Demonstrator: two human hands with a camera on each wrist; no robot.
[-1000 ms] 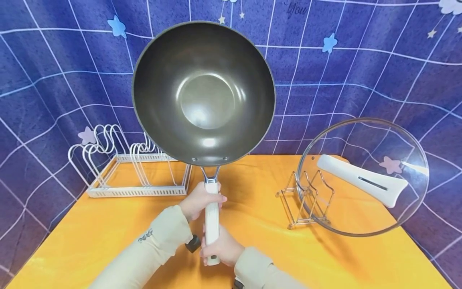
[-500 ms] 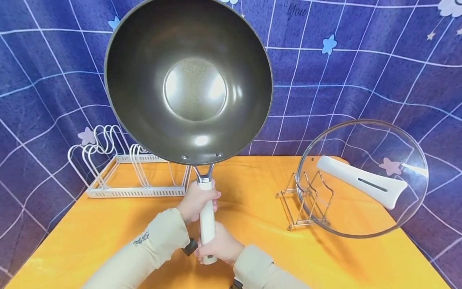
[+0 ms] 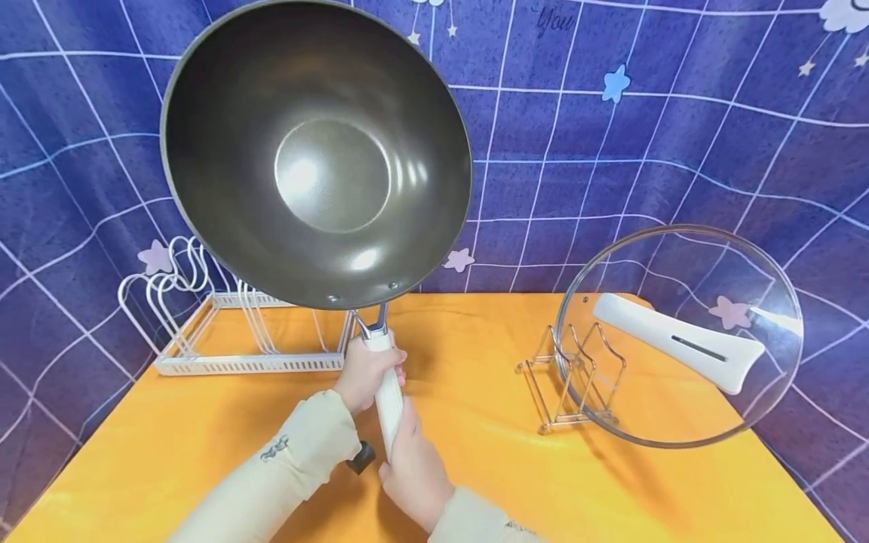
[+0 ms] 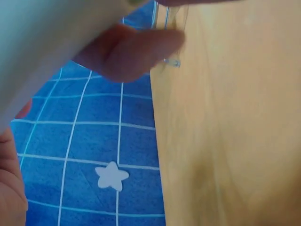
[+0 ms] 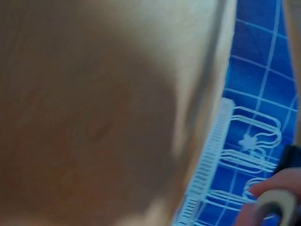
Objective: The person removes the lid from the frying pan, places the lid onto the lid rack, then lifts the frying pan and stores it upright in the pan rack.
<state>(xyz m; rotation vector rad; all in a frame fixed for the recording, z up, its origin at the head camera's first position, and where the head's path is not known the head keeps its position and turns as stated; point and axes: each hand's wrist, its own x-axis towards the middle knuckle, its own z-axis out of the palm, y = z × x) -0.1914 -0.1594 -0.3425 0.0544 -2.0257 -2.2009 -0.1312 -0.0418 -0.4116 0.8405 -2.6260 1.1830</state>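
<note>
A large dark wok (image 3: pixel 333 173) is held up above the table, its inside facing me and its top leaning left. Its white handle (image 3: pixel 389 403) slopes down to the right, also crossing the left wrist view as a pale handle (image 4: pixel 37 52). My left hand (image 3: pixel 364 373) grips the handle's upper part, just below the metal bracket. Lower down, my right hand (image 3: pixel 416 467) wraps the handle's end, thumb lying along it. The right wrist view catches part of the right hand (image 5: pixel 284 181) beside the handle's looped end (image 5: pixel 277 202).
Behind the wok at left stands a white wire rack (image 3: pixel 251 366) with looped dividers. On the right, a small metal wire stand (image 3: pixel 570 415) holds a glass lid (image 3: pixel 679 437) with a white handle. An orange cloth (image 3: pixel 475 362) covers the table; a blue curtain (image 3: pixel 543 181) hangs behind.
The wok has moved left and tilted leftward, looking larger than at first. My right hand has turned on the handle, its thumb now pointing up along it. Rack, stand and lid stay put.
</note>
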